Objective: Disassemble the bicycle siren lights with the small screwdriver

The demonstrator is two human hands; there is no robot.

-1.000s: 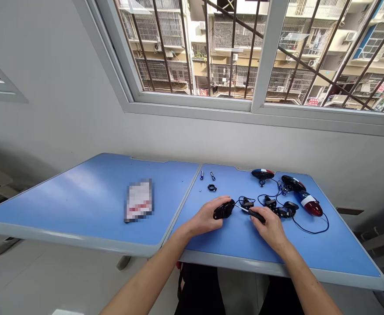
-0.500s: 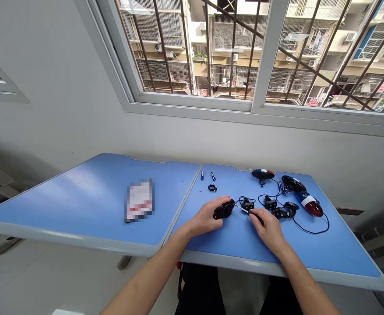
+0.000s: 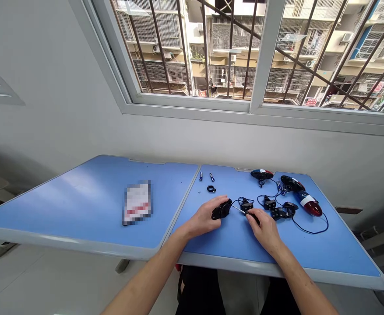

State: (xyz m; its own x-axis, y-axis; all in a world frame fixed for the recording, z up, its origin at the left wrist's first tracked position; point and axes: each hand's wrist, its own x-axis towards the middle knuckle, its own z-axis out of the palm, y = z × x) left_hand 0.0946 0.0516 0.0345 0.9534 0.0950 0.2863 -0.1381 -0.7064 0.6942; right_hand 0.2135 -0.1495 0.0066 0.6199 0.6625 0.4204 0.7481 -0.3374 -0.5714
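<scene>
My left hand [image 3: 208, 215] is wrapped round a small black device [image 3: 222, 210], held just above the blue table. In my right hand [image 3: 264, 226] is a screwdriver [image 3: 239, 209] with a dark handle, its thin metal shaft pointing left at the device. The tip meets or nearly meets the device's right side; exact contact is too small to tell. Behind the hands lie a black ring clamp [image 3: 211, 189] and two small batteries [image 3: 206, 176]. A black part with a cable [image 3: 246, 204] sits just beyond the screwdriver.
On the right of the table [image 3: 231, 245] are several black parts with cables [image 3: 279, 213] and red-and-blue lights [image 3: 311, 205]. A blurred white and red packet [image 3: 137, 203] lies on the left half. The wall and barred window rise behind.
The view has shifted slightly. Both hands keep their holds on the device and the screwdriver, with little visible movement between them.
</scene>
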